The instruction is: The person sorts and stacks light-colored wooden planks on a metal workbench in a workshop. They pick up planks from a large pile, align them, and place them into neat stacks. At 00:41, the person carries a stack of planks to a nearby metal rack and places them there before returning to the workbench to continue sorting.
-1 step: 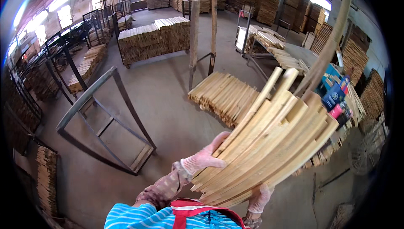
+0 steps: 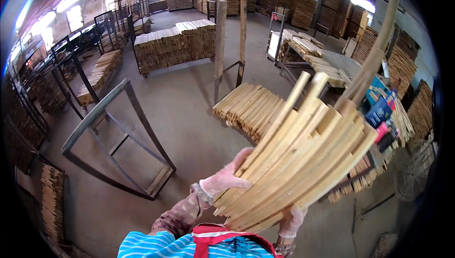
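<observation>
Bundle of wooden strips (image 2: pixel 303 163): one thick armful of long, pale, flat strips, held off the floor in front of the person's chest. It slants up and away to the right, and the far ends fan out unevenly.
Left hand (image 2: pixel 227 177): in a pinkish knitted glove, pressed against the near upper side of the bundle. The fingers (image 2: pixel 239 158) lie close together and curl onto the strips.
Right hand (image 2: pixel 291 220): also gloved, and under the bundle at its near end, bearing it from below. Its fingers wrap up around the lowest strips, but most of the hand is hidden, so I cannot tell how tight the grip is.
Change: no movement can be read from this one moment. The bundle is clear of the floor and of every stack, and both hands carry its weight.
Count, hands: two, both on the bundle.
Count, strips: too many and too overlapped to count, certainly dozens.
Floor stack (image 2: pixel 251 106): one low pile of similar strips on the concrete floor (image 2: pixel 189 130), just beyond the bundle.
Upright posts (image 2: pixel 219 45): two wooden posts stand side by side behind that pile.
Metal frame (image 2: pixel 118 135): one dark angled frame props itself on the floor to the left, well apart from the hands.
Large stack (image 2: pixel 175 45): one long block of strips farther back. More stacks line the walls.
Table (image 2: pixel 339 59): on the right, carrying loose strips.
Fan (image 2: pixel 414 172): one round wire-guarded fan at the far right edge.
</observation>
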The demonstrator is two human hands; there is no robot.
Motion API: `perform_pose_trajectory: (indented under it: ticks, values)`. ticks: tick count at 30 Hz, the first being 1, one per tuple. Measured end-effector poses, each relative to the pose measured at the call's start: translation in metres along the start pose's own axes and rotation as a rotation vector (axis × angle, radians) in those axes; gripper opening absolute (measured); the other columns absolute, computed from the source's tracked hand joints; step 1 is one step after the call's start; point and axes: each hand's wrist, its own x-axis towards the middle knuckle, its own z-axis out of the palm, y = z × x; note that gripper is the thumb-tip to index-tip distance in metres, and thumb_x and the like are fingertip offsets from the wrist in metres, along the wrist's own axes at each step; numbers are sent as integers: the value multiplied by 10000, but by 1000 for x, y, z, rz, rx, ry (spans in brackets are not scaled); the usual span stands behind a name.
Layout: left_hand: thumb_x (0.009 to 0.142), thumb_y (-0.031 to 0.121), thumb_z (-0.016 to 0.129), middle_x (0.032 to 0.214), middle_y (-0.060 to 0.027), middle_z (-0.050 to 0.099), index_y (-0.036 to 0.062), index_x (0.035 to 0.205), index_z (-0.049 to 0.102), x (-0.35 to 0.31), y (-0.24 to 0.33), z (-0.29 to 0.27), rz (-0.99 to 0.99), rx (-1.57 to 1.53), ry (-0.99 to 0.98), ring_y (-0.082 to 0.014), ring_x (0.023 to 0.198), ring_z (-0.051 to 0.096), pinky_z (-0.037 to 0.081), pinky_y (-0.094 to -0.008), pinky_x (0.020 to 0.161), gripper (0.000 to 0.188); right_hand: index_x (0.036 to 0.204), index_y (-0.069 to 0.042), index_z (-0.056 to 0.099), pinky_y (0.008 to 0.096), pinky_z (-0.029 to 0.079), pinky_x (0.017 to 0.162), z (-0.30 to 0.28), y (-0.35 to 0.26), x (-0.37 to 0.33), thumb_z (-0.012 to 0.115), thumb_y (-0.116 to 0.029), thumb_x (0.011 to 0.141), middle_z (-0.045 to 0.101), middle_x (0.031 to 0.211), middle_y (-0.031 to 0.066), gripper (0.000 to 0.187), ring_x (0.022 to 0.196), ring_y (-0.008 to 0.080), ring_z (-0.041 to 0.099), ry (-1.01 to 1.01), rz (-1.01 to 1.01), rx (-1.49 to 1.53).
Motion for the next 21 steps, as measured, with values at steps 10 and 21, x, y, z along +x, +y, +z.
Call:
perform_pose_trajectory:
  ticks: [10, 21]
  values:
    - [684, -59, 597, 1279, -172, 601, 53, 1495, 346, 81, 66, -200, 47, -149, 821, -301, 1078, 645, 558, -386, 879, 857, 1339, 12, 557, 330, 514, 932, 226, 180, 273, 736, -86, 753, 674, 1173, 97, 621, 1061, 188, 641, -668, 441, -338]
    - [744, 46, 588, 1110, -109, 663, -10, 1376, 495, 89, 63, -582, 352, 47, 1139, -235, 974, 661, 565, -357, 820, 641, 1597, -71, 273, 320, 318, 1151, 552, 445, 412, 813, -101, 751, 504, 1485, 45, 1004, 1348, 137, 436, -1105, 539, -138]
